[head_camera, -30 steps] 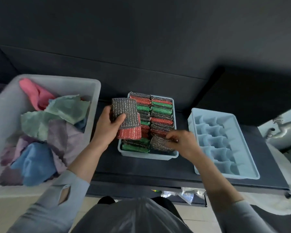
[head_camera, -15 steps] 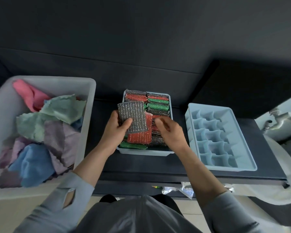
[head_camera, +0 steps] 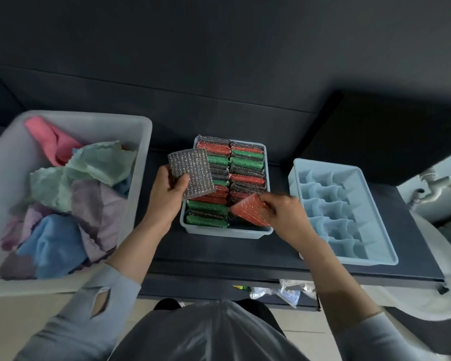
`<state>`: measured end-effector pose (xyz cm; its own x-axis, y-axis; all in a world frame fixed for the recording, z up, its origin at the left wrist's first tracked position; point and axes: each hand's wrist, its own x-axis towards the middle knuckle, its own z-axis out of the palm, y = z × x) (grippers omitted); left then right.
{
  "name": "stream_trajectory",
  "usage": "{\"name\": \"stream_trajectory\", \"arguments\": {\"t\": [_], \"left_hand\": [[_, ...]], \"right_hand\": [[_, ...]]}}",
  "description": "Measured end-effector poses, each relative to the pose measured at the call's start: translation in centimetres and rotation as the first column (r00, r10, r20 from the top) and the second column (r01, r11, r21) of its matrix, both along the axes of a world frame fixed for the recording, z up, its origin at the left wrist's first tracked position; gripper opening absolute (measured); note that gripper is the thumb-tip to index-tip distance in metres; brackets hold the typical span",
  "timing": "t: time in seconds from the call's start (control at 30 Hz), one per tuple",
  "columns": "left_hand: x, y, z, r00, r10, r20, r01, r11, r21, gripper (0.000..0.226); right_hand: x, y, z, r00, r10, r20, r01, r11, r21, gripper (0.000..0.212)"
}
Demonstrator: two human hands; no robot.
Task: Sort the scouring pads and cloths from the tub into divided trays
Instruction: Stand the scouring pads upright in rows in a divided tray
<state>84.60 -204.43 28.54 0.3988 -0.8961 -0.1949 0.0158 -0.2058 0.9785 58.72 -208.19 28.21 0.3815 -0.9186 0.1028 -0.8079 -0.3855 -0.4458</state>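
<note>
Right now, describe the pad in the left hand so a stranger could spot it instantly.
Start at the grey tray packed with scouring pads, between the big white tub of cloths and the empty blue divided tray. Above the grey tray's left edge, the left hand grips a silver pad. Unlike the packed pads, it shows its broad face, and the right hand holds a red one.

Dark tabletop (head_camera: 219, 259) is sitting in front of a dark panelled wall (head_camera: 219, 61) – pretty plain. Off to the right a white tap (head_camera: 439, 187) is poking out over a pale rounded basin (head_camera: 440, 295). Under the tabletop's front edge some crinkly clear plastic bags (head_camera: 284, 291) are peeking out, and beige floor (head_camera: 24, 316) is showing at lower left.
</note>
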Motion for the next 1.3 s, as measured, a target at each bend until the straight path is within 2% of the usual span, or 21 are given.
{"name": "stream_trajectory", "arguments": {"t": [0.1, 0.17, 0.23, 0.43, 0.57, 0.7, 0.77, 0.83, 0.9, 0.93, 1.0, 1.07, 1.17, 1.23, 1.3], "left_hand": [[-0.1, 0.2, -0.1, 1.000, 0.001, -0.003, -0.001, 1.000, -0.002, 0.019], [-0.2, 0.2, -0.1, 1.000, -0.017, 0.001, 0.017, 1.000, -0.009, 0.018], [-0.4, 0.3, 0.0, 0.999, -0.041, 0.022, 0.042, 0.999, -0.020, 0.019], [-0.8, 0.3, 0.4, 0.994, -0.078, 0.075, 0.081, 0.996, -0.034, 0.021], [-1.0, 0.5, 0.4, 0.990, -0.095, 0.103, 0.098, 0.995, -0.030, 0.020], [-1.3, 0.5, 0.2, 0.986, -0.114, 0.118, 0.117, 0.993, -0.016, 0.017], [-1.6, 0.4, 0.2, 0.983, -0.128, 0.130, 0.129, 0.992, 0.000, 0.018], [-2.1, 0.3, -0.1, 0.973, -0.176, 0.147, 0.176, 0.984, 0.014, 0.024], [-2.8, 0.2, -0.4, 0.951, -0.251, 0.179, 0.244, 0.968, 0.057, 0.038], [-3.1, 0.2, -0.5, 0.936, -0.288, 0.203, 0.278, 0.957, 0.078, 0.050], [-3.4, 0.3, -0.9, 0.900, -0.346, 0.265, 0.332, 0.938, 0.100, 0.058], [-3.4, 0.7, -1.4, 0.841, -0.391, 0.373, 0.390, 0.917, 0.082, 0.046], [-2.9, 1.7, -2.6, 0.667, -0.420, 0.616, 0.487, 0.871, 0.068, 0.044], [-2.6, 2.4, -3.7, 0.559, -0.416, 0.718, 0.540, 0.839, 0.066, 0.039], [-2.5, 2.7, -4.6, 0.489, -0.381, 0.785, 0.561, 0.826, 0.051, 0.030]], "right_hand": [[1.0, 0.0, -0.7, 0.983, 0.071, -0.169, -0.074, 0.997, -0.007, 0.015], [2.3, 0.2, -1.3, 0.936, 0.144, -0.320, -0.130, 0.989, 0.063, 0.016], [3.2, 0.3, -2.0, 0.879, 0.185, -0.440, -0.174, 0.983, 0.067, 0.029], [3.9, 0.2, -1.2, 0.780, 0.203, -0.592, -0.230, 0.973, 0.030, 0.036], [3.6, 0.5, -2.3, 0.866, 0.197, -0.460, -0.218, 0.976, 0.006, 0.043], [2.6, 0.2, -2.6, 0.989, 0.112, -0.098, -0.116, 0.993, -0.036, 0.031], [2.9, 0.0, -1.3, 0.989, 0.002, 0.145, 0.002, 1.000, -0.026, 0.028], [3.8, -0.1, 0.5, 0.924, -0.112, 0.366, 0.052, 0.984, 0.171, 0.032], [4.7, 0.1, 1.7, 0.840, -0.195, 0.507, -0.041, 0.908, 0.418, 0.028], [5.0, 0.2, 2.0, 0.828, -0.208, 0.520, -0.063, 0.888, 0.456, 0.022], [4.8, 0.2, 1.6, 0.830, -0.228, 0.509, -0.022, 0.899, 0.438, 0.028], [3.9, 0.2, 1.0, 0.841, -0.247, 0.482, 0.051, 0.922, 0.384, 0.030], [1.6, 0.6, 0.3, 0.916, -0.167, 0.365, 0.100, 0.976, 0.194, 0.020], [0.4, 1.1, 0.0, 0.958, -0.103, 0.267, 0.085, 0.993, 0.078, 0.016], [-0.3, 1.6, -0.4, 0.987, -0.030, 0.156, 0.036, 0.999, -0.038, 0.018]]}}
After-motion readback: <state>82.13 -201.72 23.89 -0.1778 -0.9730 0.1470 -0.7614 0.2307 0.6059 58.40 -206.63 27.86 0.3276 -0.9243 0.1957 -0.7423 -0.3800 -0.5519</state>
